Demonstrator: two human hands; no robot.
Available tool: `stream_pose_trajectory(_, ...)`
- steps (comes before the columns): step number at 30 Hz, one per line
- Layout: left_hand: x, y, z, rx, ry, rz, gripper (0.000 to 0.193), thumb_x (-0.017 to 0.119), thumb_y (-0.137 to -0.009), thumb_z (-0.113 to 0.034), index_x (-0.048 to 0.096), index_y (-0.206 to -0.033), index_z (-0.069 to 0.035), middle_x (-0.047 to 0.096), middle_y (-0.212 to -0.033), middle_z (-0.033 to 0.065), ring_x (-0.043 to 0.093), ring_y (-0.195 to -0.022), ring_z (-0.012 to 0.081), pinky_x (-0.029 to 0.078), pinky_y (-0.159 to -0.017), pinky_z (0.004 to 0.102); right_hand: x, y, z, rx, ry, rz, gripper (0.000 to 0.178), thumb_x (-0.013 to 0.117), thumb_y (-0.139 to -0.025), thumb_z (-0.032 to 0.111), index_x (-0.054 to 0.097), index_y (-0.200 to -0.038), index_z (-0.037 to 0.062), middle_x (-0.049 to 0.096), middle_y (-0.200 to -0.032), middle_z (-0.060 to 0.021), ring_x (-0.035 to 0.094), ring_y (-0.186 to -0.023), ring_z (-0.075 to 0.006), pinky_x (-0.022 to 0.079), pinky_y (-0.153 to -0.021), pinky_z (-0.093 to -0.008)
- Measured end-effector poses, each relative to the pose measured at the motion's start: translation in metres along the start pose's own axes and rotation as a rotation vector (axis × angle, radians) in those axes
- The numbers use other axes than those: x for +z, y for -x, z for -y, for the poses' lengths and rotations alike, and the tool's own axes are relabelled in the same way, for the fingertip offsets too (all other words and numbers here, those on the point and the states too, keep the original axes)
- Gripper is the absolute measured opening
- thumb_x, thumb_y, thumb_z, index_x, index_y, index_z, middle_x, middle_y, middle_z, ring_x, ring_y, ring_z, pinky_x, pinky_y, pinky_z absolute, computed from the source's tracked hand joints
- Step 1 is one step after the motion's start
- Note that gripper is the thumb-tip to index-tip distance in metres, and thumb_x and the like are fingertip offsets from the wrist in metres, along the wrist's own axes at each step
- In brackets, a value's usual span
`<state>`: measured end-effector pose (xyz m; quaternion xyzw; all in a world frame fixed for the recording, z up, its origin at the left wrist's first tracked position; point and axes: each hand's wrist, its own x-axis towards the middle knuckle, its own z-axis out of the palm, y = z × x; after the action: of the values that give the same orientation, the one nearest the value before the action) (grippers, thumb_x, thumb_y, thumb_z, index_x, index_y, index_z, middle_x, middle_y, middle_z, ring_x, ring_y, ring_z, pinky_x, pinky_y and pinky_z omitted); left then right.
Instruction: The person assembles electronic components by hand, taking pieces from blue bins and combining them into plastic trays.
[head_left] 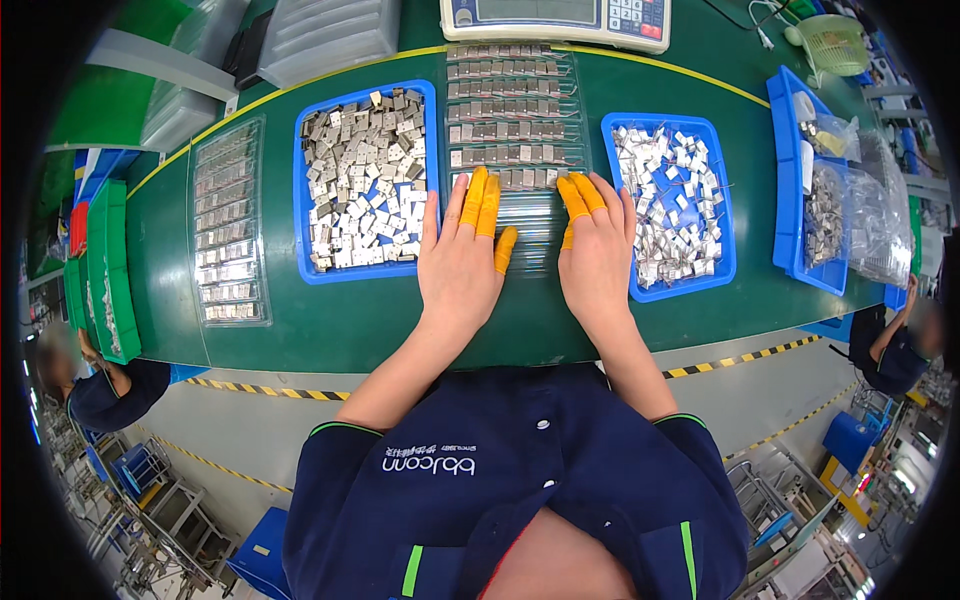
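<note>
Straight ahead lies a clear plastic ribbed tray (528,235), its upper part filled with rows of small silver metal pieces (505,131). My left hand (460,262), with yellow finger cots, rests its outstretched fingertips at the left end of the lowest filled row. My right hand (597,250), also in yellow cots, lies with fingers extended at that row's right end. No piece shows in either hand. On the left, a blue bin (300,215) holds many flat metal pieces with holes. A second blue bin (728,220), on the right, contains small white pieces with thin leads.
Another filled clear tray (228,225) lies farther left, near green bins (112,270). A digital scale (555,32) stands at the back beside stacked clear trays (330,38). Blue bins (785,200) with plastic bags are at the right edge. Other people are seated at both sides.
</note>
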<state>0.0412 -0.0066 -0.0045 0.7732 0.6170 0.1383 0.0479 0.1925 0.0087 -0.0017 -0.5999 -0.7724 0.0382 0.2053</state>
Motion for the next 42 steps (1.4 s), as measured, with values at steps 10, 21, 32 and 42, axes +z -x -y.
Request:
stream_pose_trajectory(10, -0.014, 0.000, 0.000, -0.082, 0.095, -0.081, 0.043, 0.053, -0.085, -0.015, 0.044, -0.124, 0.001, 0.043, -0.131, 0.0121, 0.027, -0.131, 0.0277, 0.013, -0.108, 0.0472, -0.027, -0.006, -0.020, 0.188, -0.130, -0.157, 0.033, 0.054, -0.074, -0.004, 0.058, -0.106, -0.0002, 0.056, -0.106, -0.0131, 0.048, -0.106, -0.0291, 0.031, -0.097, -0.0428)
stream_pose_trajectory(21, 0.000, 0.011, -0.020, 0.173, 0.311, 0.035, 0.043, 0.059, -0.081, -0.016, 0.048, -0.119, 0.001, 0.044, -0.129, 0.0131, 0.032, -0.128, 0.0278, 0.026, -0.105, 0.0416, -0.020, 0.001, -0.025, 0.107, 0.014, -0.135, 0.019, 0.058, -0.065, -0.007, 0.061, -0.083, -0.0066, 0.053, -0.110, -0.0162, 0.044, -0.109, -0.0348, 0.035, -0.093, -0.0441)
stream_pose_trajectory(32, 0.022, -0.018, -0.035, 0.153, 0.124, -0.031, 0.060, 0.052, -0.084, -0.040, 0.039, -0.129, -0.003, 0.039, -0.135, 0.0101, 0.026, -0.132, 0.0224, 0.017, -0.108, 0.0417, -0.002, 0.006, -0.023, 0.033, -0.009, -0.148, 0.023, 0.056, -0.060, -0.008, 0.063, -0.082, -0.0066, 0.051, -0.105, -0.0193, 0.039, -0.118, -0.0342, 0.033, -0.095, -0.0479)
stream_pose_trajectory(42, 0.025, -0.018, -0.035, 0.150, 0.114, -0.034, 0.060, 0.054, -0.082, -0.038, 0.040, -0.128, -0.002, 0.040, -0.134, 0.0093, 0.026, -0.132, 0.0201, 0.014, -0.109, 0.0414, -0.003, 0.001, -0.021, -0.002, 0.013, -0.115, 0.031, 0.054, -0.064, -0.008, 0.060, -0.094, -0.0069, 0.048, -0.117, -0.0211, 0.035, -0.122, -0.0342, 0.030, -0.099, -0.0473)
